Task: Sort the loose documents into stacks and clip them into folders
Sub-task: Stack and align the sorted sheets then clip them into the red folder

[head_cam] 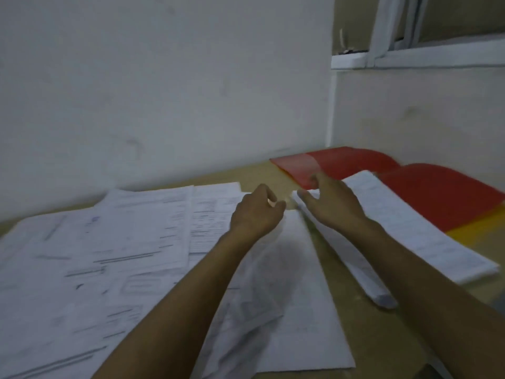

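A: What takes up most of the desk [363, 337]?
B: The loose papers [109, 255], a wide overlapping spread lying to the left of the left hand's fingers and running under that forearm, with one plain sheet [300, 310] directly below both hands

A: And the folders?
B: The red folders [437, 192] lie beyond and to the right of the right hand's fingers, against the wall [164, 91]. One translucent red cover [297, 166] sits just past the right fingertips; whether they touch it I cannot tell, the picture is blurred there

A: Any stack already made?
B: A thick stack of papers [404, 231] lies just right of the right hand, partly over the red folders, with a yellow folder [481, 228] showing at its far edge. A thinner pile [366, 280] runs beneath the right wrist

A: The hands?
B: The left hand [255, 212] has its fingers curled inward with the tips close together; whether they pinch anything I cannot tell. The right hand [332, 203] reaches forward with thumb and fingers apart, the thumb at the near corner of the thick stack; no clear grip is visible
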